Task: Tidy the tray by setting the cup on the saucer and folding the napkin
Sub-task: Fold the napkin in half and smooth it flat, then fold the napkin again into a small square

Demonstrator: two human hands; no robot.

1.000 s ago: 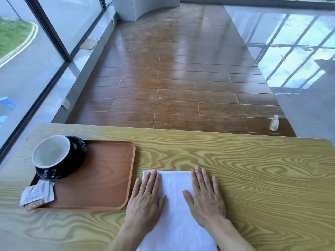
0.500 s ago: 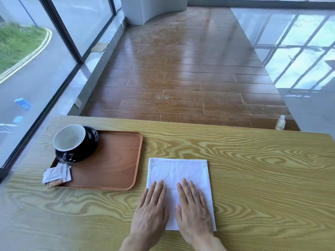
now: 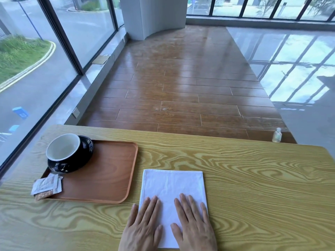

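Note:
A white napkin [image 3: 172, 187], folded into a rectangle, lies flat on the wooden table just right of the brown tray [image 3: 108, 178]. My left hand [image 3: 143, 227] rests palm down on the napkin's near left part, fingers spread. My right hand [image 3: 194, 223] presses flat on its near right part. A black cup [image 3: 63, 154] with a white inside sits on a black saucer [image 3: 87, 147] at the tray's far left corner. Neither hand grips anything.
Several sugar packets [image 3: 47, 185] lie at the tray's near left corner, partly over its rim. The yellow wooden table [image 3: 253, 187] stretches to the right. A small clear bottle [image 3: 277, 135] stands on the floor beyond the table's far edge. Large windows run along the left.
Both hands have slid toward me along the napkin, from its far part to its near end. The camera has tilted up, showing more floor and windows.

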